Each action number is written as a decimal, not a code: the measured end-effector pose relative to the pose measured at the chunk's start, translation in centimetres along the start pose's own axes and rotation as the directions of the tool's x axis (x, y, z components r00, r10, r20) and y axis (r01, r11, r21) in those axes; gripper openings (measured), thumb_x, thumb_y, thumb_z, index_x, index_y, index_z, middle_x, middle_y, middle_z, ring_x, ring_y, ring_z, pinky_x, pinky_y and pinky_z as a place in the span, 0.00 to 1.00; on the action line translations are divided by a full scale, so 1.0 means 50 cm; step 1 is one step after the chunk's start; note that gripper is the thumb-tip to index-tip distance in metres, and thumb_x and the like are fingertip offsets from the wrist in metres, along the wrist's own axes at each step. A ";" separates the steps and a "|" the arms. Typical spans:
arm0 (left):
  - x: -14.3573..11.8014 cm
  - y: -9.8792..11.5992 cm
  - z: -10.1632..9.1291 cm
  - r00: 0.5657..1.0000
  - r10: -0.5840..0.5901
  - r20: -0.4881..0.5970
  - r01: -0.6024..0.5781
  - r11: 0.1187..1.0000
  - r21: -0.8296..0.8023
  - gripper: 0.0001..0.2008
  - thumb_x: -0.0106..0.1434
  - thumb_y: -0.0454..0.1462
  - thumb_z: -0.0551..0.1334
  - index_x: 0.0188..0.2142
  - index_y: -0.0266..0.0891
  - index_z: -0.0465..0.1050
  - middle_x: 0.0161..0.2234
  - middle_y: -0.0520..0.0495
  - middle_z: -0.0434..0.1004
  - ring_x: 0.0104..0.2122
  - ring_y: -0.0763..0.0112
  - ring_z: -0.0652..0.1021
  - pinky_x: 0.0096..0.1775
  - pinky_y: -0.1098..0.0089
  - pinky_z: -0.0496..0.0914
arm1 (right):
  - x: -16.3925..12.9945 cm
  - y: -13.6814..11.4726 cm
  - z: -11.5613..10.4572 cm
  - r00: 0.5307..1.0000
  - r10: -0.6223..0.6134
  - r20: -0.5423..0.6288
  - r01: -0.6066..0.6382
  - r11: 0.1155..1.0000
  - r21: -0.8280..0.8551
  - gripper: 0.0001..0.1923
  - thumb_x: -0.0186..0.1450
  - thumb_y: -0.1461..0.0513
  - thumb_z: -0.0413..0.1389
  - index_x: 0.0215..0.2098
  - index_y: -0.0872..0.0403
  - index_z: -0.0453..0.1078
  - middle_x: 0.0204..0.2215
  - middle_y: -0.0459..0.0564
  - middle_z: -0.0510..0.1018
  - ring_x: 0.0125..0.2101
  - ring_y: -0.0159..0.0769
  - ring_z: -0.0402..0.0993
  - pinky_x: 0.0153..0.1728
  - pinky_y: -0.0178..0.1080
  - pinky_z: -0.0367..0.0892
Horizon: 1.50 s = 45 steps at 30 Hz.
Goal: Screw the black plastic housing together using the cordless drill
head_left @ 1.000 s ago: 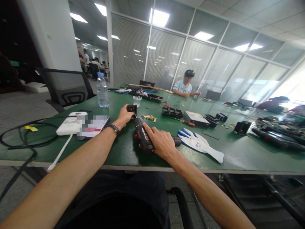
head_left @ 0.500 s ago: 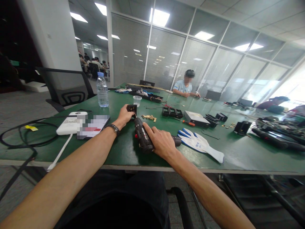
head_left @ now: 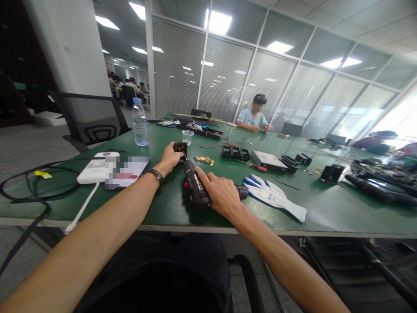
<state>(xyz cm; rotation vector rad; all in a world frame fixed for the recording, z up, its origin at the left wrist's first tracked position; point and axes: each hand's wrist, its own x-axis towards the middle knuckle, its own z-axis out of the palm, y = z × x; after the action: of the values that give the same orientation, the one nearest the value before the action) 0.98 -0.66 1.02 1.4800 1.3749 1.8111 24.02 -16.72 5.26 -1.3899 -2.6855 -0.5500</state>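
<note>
Little shifts: left hand point(head_left: 169, 159) pinches black block point(head_left: 181, 148), likely light, rigid; right hand point(head_left: 222, 194) grips probably heavier cordless drill point(head_left: 194, 184) by its handle.

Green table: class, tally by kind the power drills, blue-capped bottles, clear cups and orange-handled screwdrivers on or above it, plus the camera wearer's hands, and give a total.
Power drill: 1
Blue-capped bottle: 1
Clear cup: 1
Orange-handled screwdriver: 1
Wearer's left hand and right hand: 2
Total: 6

Left hand point(head_left: 168, 161), right hand point(head_left: 223, 193), forearms point(head_left: 94, 243) bare; dark wristband point(head_left: 155, 175) on the left (watch or bracelet, can't tell); near-black clothing point(head_left: 198, 265) over the legs.
</note>
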 end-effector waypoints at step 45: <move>-0.009 0.016 0.000 1.000 -0.015 -0.012 0.015 1.000 0.012 0.18 0.41 0.30 0.64 0.35 0.38 0.69 0.31 0.51 0.73 0.33 0.69 0.73 0.40 0.67 0.68 | -0.001 -0.003 -0.009 0.999 0.006 0.034 -0.006 1.000 0.010 0.47 0.63 0.57 0.54 0.68 0.47 0.25 0.48 0.55 0.70 0.42 0.44 0.73 0.40 0.40 0.63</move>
<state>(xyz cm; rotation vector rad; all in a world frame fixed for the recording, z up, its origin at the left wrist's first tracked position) 1.34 -1.34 1.51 1.4628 1.4015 1.8086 23.88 -16.97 5.61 -1.4167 -2.7054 -0.5167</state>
